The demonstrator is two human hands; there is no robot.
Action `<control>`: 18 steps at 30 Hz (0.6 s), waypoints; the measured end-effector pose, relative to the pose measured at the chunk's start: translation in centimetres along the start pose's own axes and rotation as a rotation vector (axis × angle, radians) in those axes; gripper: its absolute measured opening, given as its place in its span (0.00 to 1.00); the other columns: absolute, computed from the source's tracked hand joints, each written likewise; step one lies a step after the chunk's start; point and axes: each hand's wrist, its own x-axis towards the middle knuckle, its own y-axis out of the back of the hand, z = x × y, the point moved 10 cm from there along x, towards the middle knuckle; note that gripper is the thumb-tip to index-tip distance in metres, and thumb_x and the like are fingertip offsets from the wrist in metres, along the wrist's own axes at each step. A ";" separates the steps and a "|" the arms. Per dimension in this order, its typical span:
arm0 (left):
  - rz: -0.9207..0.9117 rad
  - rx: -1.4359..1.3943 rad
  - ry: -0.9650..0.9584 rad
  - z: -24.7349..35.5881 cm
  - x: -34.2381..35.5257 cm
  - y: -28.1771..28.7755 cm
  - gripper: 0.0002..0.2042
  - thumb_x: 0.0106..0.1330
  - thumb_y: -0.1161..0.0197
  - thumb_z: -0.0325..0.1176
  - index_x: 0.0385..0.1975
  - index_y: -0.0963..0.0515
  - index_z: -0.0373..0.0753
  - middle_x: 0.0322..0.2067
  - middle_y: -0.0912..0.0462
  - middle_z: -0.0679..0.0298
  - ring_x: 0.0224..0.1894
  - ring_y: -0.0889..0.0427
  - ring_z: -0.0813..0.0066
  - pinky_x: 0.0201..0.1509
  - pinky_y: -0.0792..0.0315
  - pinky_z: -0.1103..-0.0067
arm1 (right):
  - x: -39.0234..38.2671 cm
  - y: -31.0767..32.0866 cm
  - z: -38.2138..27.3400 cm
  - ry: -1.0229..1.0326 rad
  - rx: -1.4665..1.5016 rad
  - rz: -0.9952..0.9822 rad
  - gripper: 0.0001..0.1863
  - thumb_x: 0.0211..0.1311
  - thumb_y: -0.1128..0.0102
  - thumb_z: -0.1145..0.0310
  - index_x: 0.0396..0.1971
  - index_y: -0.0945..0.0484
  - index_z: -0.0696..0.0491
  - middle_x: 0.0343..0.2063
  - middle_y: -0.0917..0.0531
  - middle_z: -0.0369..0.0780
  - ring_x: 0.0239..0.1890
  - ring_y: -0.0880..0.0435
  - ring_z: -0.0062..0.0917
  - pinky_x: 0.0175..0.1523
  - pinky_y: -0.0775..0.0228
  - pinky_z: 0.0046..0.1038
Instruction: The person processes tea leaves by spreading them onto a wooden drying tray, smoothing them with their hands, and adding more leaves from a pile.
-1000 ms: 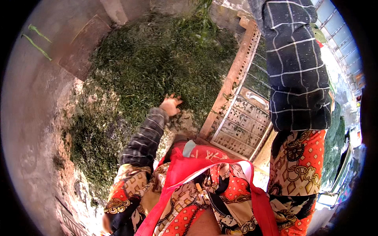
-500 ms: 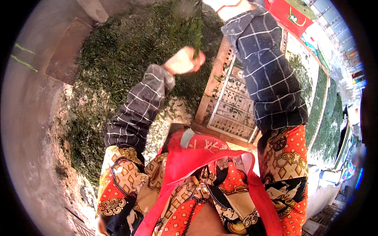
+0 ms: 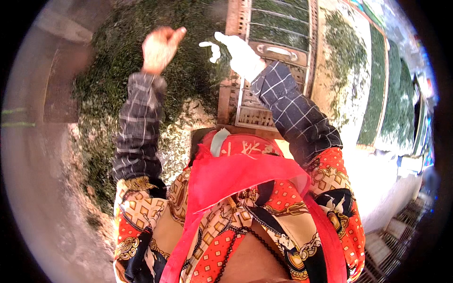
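Note:
A heap of dark green, shredded-looking plant matter (image 3: pixel 113 56) spreads below both hands. Over its middle is my left hand (image 3: pixel 158 49), fingers curled in and thumb side toward the right; whether anything sits inside cannot be seen. My right hand (image 3: pixel 238 54) is bright and washed out, its fingers bent but apart, at the heap's right edge. It hovers beside a wooden-framed rack (image 3: pixel 231 101) with a perforated, light-coloured panel (image 3: pixel 255 118). More of the green matter shows behind thin bars on the rack's far part. A brown piece with a pale handle (image 3: pixel 278 53) crosses it.
To the right, green matter (image 3: pixel 342 42) lies scattered on a pale surface, with long green-covered strips (image 3: pixel 373 89) farther over. A brown flat board (image 3: pixel 63 89) lies at the left on grey floor (image 3: pixel 33 174). A red apron (image 3: pixel 245 177) hangs below my view.
My left hand has moved up and left, and the green strand seen at it no longer shows. My right hand has come down into view from the top edge. The view has shifted.

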 end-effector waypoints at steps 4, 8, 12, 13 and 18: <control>-0.537 -1.395 0.211 4.3 -8.9 -14.7 0.27 0.73 0.55 0.56 0.49 0.23 0.36 0.42 0.16 0.58 0.46 0.18 0.69 0.52 0.25 0.76 | -3.4 2.3 3.8 -0.149 0.043 -0.032 0.15 0.72 0.49 0.62 0.43 0.24 0.60 0.28 0.19 0.38 0.25 0.22 0.21 0.33 0.28 0.24; -0.660 -2.116 0.191 11.4 -8.6 -17.2 0.31 0.68 0.49 0.61 0.56 0.28 0.38 0.50 0.20 0.56 0.51 0.21 0.65 0.57 0.27 0.68 | -6.6 4.5 4.9 -0.112 -0.057 -0.022 0.21 0.72 0.52 0.63 0.60 0.33 0.56 0.30 0.22 0.37 0.29 0.23 0.20 0.36 0.28 0.22; -0.424 -2.254 0.512 12.1 -5.2 -19.9 0.12 0.70 0.42 0.35 0.47 0.28 0.36 0.37 0.19 0.56 0.44 0.20 0.59 0.60 0.29 0.61 | -8.9 5.0 -1.4 0.011 -0.580 0.120 0.17 0.72 0.51 0.55 0.39 0.22 0.54 0.19 0.27 0.29 0.18 0.30 0.13 0.25 0.35 0.19; -0.378 -2.364 0.484 13.0 -4.0 -19.6 0.05 0.69 0.42 0.30 0.33 0.28 0.37 0.27 0.23 0.59 0.39 0.21 0.61 0.60 0.29 0.60 | -8.9 6.7 -1.5 -0.083 -0.603 0.179 0.18 0.71 0.48 0.53 0.38 0.22 0.55 0.21 0.26 0.30 0.18 0.30 0.12 0.22 0.38 0.18; -0.236 -2.362 0.555 8.7 -0.6 -23.6 0.09 0.69 0.44 0.29 0.25 0.30 0.36 0.24 0.26 0.61 0.36 0.22 0.61 0.59 0.28 0.59 | -10.7 13.6 -3.6 -0.316 -0.901 0.296 0.14 0.67 0.44 0.57 0.37 0.21 0.53 0.15 0.28 0.29 0.11 0.35 0.11 0.14 0.43 0.17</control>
